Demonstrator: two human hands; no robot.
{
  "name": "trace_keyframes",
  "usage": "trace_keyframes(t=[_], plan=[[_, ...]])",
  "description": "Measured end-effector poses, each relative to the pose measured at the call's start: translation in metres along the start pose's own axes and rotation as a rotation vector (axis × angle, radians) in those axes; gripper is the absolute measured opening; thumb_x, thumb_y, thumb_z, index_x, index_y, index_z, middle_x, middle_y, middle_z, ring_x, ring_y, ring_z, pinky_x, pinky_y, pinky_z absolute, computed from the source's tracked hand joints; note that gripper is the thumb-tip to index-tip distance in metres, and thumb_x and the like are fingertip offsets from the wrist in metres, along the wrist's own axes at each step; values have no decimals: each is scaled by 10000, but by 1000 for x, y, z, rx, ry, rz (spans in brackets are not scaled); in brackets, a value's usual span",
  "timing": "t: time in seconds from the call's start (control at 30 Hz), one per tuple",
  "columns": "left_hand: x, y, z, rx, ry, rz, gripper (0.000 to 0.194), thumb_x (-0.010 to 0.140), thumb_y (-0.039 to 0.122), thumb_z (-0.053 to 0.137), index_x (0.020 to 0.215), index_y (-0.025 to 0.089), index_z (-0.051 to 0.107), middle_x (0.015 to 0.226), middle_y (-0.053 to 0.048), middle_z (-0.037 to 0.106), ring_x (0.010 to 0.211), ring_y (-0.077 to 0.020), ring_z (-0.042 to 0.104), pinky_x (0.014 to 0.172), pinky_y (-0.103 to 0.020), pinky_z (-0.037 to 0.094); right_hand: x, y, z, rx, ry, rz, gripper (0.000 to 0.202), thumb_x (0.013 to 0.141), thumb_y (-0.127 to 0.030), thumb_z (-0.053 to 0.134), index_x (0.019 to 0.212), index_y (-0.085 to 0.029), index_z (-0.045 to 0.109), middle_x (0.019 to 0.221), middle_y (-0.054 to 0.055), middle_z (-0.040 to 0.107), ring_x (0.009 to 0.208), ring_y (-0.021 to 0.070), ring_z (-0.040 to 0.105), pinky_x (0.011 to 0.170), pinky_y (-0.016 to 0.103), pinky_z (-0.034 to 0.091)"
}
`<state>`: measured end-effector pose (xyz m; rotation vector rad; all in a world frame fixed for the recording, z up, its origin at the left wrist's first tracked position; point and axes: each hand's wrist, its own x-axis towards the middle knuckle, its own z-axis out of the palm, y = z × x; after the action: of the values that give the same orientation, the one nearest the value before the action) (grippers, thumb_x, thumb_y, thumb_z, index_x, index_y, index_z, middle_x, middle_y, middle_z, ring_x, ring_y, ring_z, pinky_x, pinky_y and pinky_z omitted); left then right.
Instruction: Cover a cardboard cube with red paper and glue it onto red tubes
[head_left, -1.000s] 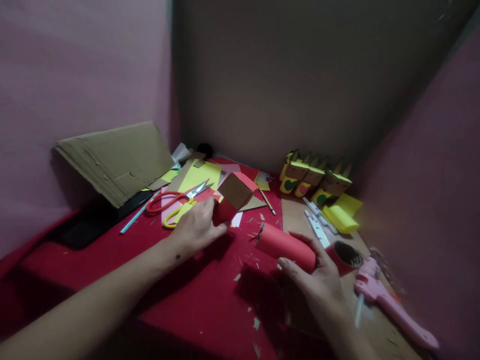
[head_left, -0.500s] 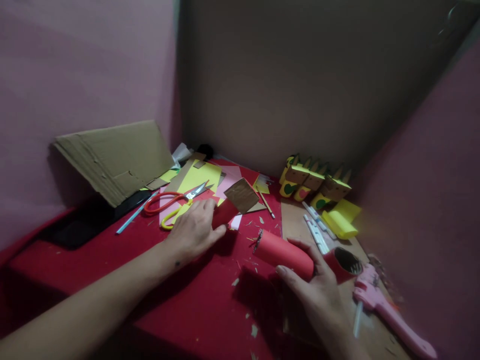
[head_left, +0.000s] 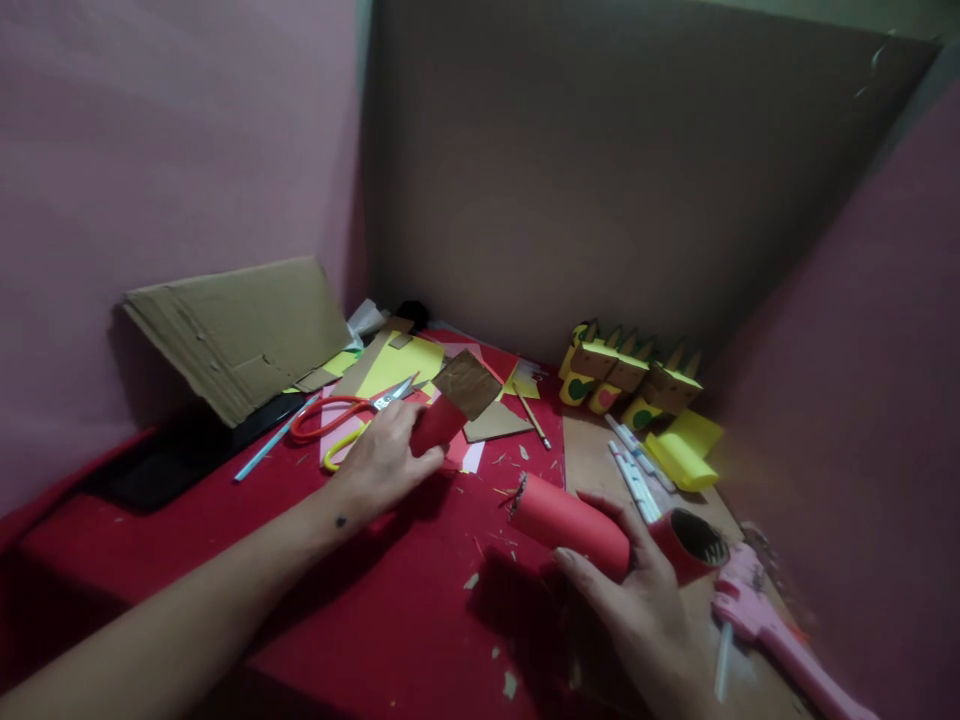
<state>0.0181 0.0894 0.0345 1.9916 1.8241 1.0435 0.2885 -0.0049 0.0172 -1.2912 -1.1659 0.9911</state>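
My left hand is closed round a red tube that has a square brown cardboard piece at its far end. In my right hand is another red paper-covered tube, held between thumb and fingers above the table, its ragged end facing left. Beyond my right fingers lies a third red tube, its dark hollow end showing. Scissors with red and yellow handles rest just behind my left hand. A pink glue gun lies to the right.
Yellow, pink and red paper sheets, a cardboard scrap and a pencil lie on the red-covered table. Behind, at right, stand yellow decorated tubes, markers and yellow paper. A cardboard sheet leans at left.
My left hand has raised the red tube with the cardboard square slightly and shifted it left, uncovering more of the cardboard scrap. My right hand keeps its tube nearly still. The camera has tilted up slightly.
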Motion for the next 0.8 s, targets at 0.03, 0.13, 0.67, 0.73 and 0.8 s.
trace_keyframes(t=[0.03, 0.13, 0.67, 0.73, 0.8], plan=[[0, 0, -1, -14, 6, -17, 396, 744, 433, 621, 1072, 211, 612, 1141, -155, 707, 1149, -392, 681, 980, -525, 554, 0, -1, 0, 9, -1, -4, 602, 693, -492, 933, 1180, -255, 670, 740, 7, 782, 658, 258, 770, 554, 308, 641], [1, -1, -3, -62, 22, -90, 430, 720, 444, 644, 1067, 195, 598, 1077, -150, 703, 1069, -397, 698, 895, -527, 563, 0, -6, -2, -5, -25, -13, 574, 699, -476, 927, 1164, -256, 672, 755, 16, 795, 644, 261, 774, 542, 312, 644], [2, 6, -18, -857, -124, -141, 607, 658, 446, 819, 1179, 154, 712, 1040, -107, 790, 883, -269, 704, 751, -358, 545, 0, -8, -2, -221, -104, -186, 424, 792, -431, 769, 1143, -219, 664, 1146, 134, 803, 992, 337, 796, 589, 333, 627], [3, 6, -17, -944, -147, -127, 599, 633, 384, 831, 1176, 157, 719, 954, -74, 776, 807, -232, 672, 702, -330, 521, 1, -7, -1, -215, -102, -231, 383, 795, -406, 763, 1122, -228, 673, 1152, 125, 802, 1054, 340, 785, 646, 341, 639], [3, 5, -16, -1022, -161, -114, 548, 593, 317, 830, 1110, 164, 735, 902, -49, 757, 774, -208, 644, 680, -309, 504, 1, -6, 0, -207, -102, -263, 353, 801, -386, 761, 1109, -234, 679, 1147, 114, 803, 1083, 335, 777, 714, 351, 649]])
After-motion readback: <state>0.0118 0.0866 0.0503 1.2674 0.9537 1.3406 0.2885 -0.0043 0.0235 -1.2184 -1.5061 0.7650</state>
